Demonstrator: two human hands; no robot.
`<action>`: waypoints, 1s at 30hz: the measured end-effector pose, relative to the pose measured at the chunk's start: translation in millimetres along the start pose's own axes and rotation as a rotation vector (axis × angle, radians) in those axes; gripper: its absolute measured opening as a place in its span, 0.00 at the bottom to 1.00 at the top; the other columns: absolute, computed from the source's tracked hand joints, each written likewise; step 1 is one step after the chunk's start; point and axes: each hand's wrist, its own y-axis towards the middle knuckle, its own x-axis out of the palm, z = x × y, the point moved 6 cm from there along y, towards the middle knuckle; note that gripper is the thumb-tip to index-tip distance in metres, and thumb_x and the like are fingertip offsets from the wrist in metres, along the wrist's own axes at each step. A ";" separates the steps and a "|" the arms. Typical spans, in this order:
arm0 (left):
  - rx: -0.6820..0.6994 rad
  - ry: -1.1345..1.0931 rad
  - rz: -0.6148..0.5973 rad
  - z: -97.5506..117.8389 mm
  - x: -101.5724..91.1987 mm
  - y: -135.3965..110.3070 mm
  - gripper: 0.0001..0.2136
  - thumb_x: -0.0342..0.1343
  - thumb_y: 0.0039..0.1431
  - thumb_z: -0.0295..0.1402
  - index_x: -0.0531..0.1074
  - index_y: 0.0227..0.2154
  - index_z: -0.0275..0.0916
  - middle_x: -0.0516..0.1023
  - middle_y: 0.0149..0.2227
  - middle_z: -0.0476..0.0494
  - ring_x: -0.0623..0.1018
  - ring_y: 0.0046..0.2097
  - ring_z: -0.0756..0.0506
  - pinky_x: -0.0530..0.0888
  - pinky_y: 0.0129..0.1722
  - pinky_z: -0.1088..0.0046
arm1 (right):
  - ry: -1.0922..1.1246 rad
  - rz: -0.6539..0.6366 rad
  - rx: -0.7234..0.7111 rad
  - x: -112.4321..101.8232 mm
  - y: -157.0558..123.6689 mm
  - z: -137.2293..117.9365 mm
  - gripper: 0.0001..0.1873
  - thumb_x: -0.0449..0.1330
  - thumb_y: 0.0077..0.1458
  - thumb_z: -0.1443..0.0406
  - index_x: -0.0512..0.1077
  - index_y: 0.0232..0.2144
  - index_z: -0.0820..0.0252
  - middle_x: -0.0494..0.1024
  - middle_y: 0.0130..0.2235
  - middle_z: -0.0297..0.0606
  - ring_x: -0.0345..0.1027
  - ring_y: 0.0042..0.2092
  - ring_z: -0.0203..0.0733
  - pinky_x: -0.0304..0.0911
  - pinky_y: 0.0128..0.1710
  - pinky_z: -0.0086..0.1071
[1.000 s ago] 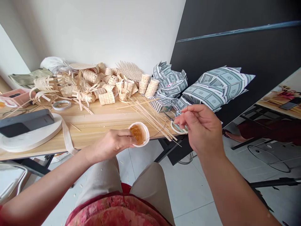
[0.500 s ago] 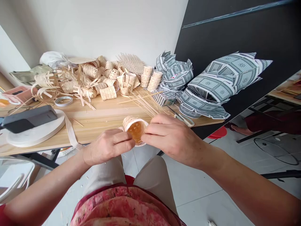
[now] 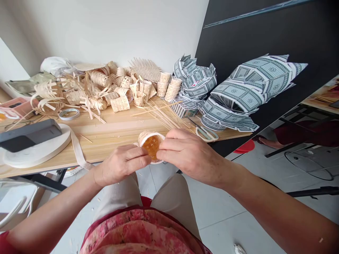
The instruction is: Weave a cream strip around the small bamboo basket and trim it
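Observation:
A small woven basket (image 3: 151, 144) is held between my two hands over my lap, just off the table's front edge. Its mouth faces me and shows an amber inside, with a white band around the rim. My left hand (image 3: 124, 162) pinches the rim on the left side. Thumb and fingers of my right hand (image 3: 192, 153) are closed on the rim at the right. White fabric tape (image 3: 78, 150) runs from a large flat roll (image 3: 63, 141) down off the table toward my left hand; its far end is hidden.
A dark grey box-like device (image 3: 31, 134) lies on the roll. Behind are a heap of woven baskets (image 3: 100, 78), a tape ring (image 3: 69, 114), loose bamboo strips (image 3: 164, 114) and scissors (image 3: 206, 134). Folded playing-card shapes (image 3: 238, 91) stand at right. A person's foot (image 3: 267, 141) shows beyond.
The view has shifted slightly. My right hand has moved a little left along the basket's rim, while my left hand stays nearly in place.

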 end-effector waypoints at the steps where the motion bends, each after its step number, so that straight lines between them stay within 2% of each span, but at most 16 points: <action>1: -0.001 0.003 -0.003 0.0 0.3 0.2 0.05 0.46 0.60 0.23 0.65 0.36 0.35 0.73 0.30 0.44 0.69 0.29 0.51 0.65 0.27 0.76 | -0.003 -0.006 0.001 0.3 -0.1 0.1 0.17 0.48 0.60 0.73 0.71 0.23 0.63 0.68 0.24 0.35 0.54 0.31 0.37 0.53 0.30 0.31; 15: -0.016 -0.029 -0.009 1.6 1.2 2.6 0.05 0.46 0.60 0.23 0.66 0.35 0.35 0.72 0.29 0.45 0.69 0.29 0.51 0.65 0.28 0.77 | 0.029 -0.001 0.005 2.1 -2.9 -0.4 0.16 0.49 0.59 0.72 0.71 0.23 0.64 0.69 0.24 0.35 0.54 0.31 0.37 0.52 0.31 0.31; 19: -0.123 -0.330 -0.065 -5.6 5.3 7.9 0.07 0.47 0.60 0.25 0.70 0.36 0.35 0.73 0.31 0.44 0.72 0.32 0.52 0.68 0.31 0.79 | 0.110 -0.018 0.030 6.2 -4.6 4.2 0.15 0.50 0.59 0.70 0.71 0.23 0.62 0.71 0.23 0.34 0.56 0.33 0.38 0.53 0.34 0.32; 23: -0.246 -0.661 -0.164 -16.6 11.6 13.9 0.08 0.49 0.59 0.28 0.73 0.33 0.33 0.73 0.30 0.43 0.74 0.32 0.53 0.69 0.32 0.81 | 0.275 -0.021 0.050 10.9 -6.7 12.5 0.14 0.51 0.59 0.70 0.72 0.24 0.61 0.73 0.24 0.33 0.57 0.33 0.38 0.56 0.34 0.31; 28: -0.396 -0.849 -0.281 -28.3 19.3 15.0 0.09 0.49 0.59 0.28 0.74 0.36 0.33 0.74 0.33 0.43 0.73 0.32 0.52 0.70 0.31 0.80 | 0.413 -0.041 0.172 14.5 -9.3 25.2 0.09 0.55 0.54 0.73 0.73 0.26 0.62 0.74 0.26 0.34 0.60 0.35 0.38 0.58 0.34 0.29; 30: -0.416 -0.879 -0.305 -28.9 21.2 15.7 0.08 0.49 0.59 0.27 0.74 0.36 0.33 0.74 0.33 0.43 0.73 0.32 0.52 0.70 0.31 0.80 | 0.452 -0.059 0.197 16.7 -10.0 28.0 0.08 0.57 0.54 0.73 0.73 0.25 0.62 0.74 0.26 0.34 0.61 0.34 0.37 0.59 0.34 0.29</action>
